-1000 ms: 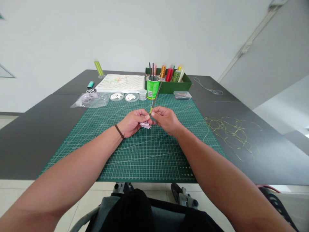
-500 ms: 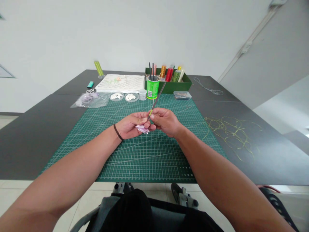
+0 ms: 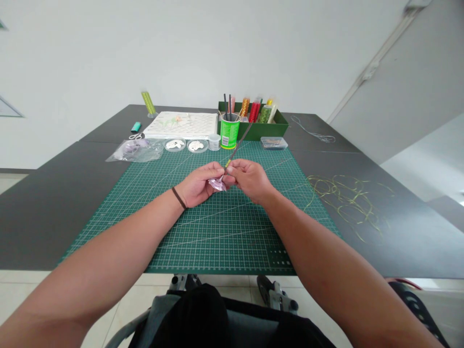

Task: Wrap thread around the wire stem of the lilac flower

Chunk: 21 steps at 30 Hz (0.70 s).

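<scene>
- Lilac petal bundle [image 3: 217,184]: thin, creased petals gathered at the lower end of a dark slender stem [image 3: 239,144], held in the air over the middle of a green cutting mat [image 3: 217,241]. Material too small to tell.
- Hands: left hand [image 3: 197,186] and right hand [image 3: 250,180] together at the centre, fingertips almost meeting. The left closes on the petals; the right pinches the stem's green-wrapped lower part. A dark band [image 3: 179,197] circles the left wrist.
- Stem: tilted up and away, its tip pointing past a green cylindrical tin [image 3: 229,133] of upright tools.
- Far edge of mat: two shallow dishes of white pieces [image 3: 174,144], a small clear jar [image 3: 214,142], and a green tray [image 3: 268,131] of bead tubes [image 3: 254,112].
- Far left, on the tabletop [image 3: 54,217]: a clear plastic bag [image 3: 139,151] with lilac contents, and small scissors [image 3: 135,137].
- Right of mat: loose green thread [image 3: 344,203] in tangled loops.
- Risks (judgement): the petals could crease or tear under too tight a pinch; a looser grip could let them slip down the stem or spread apart, and the long stem could swing into the tin.
</scene>
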Motion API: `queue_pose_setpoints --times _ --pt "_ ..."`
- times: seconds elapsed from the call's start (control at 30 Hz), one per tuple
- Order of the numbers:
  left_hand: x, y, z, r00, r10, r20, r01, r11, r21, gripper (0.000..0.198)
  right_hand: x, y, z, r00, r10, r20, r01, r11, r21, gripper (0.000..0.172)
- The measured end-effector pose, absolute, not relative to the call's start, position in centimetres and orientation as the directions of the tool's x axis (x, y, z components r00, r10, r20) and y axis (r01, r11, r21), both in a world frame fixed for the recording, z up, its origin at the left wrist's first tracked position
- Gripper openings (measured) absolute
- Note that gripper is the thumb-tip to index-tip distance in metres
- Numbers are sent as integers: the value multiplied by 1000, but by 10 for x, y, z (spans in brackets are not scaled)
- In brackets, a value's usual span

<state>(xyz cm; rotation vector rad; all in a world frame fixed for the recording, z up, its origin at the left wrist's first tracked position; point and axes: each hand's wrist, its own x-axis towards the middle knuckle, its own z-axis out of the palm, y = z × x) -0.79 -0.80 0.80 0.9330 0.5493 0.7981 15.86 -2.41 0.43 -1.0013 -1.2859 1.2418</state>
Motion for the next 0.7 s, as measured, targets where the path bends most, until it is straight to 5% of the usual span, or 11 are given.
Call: queue_pose_setpoints --times 0.17,0.37,0.7 --pt "-1 -9 4 422 906 11 -239 100 966 26 160 -21 1 -31 983 181 131 184 -974 14" --pt "-1 -8 2 327 941 87 -67 -69 995 21 163 -19 -2 -11 966 259 389 242 -889 16" --pt "-1 -6 -1 302 941 154 -25 -154 988 15 161 -24 6 -22 971 239 419 226 -879 13"
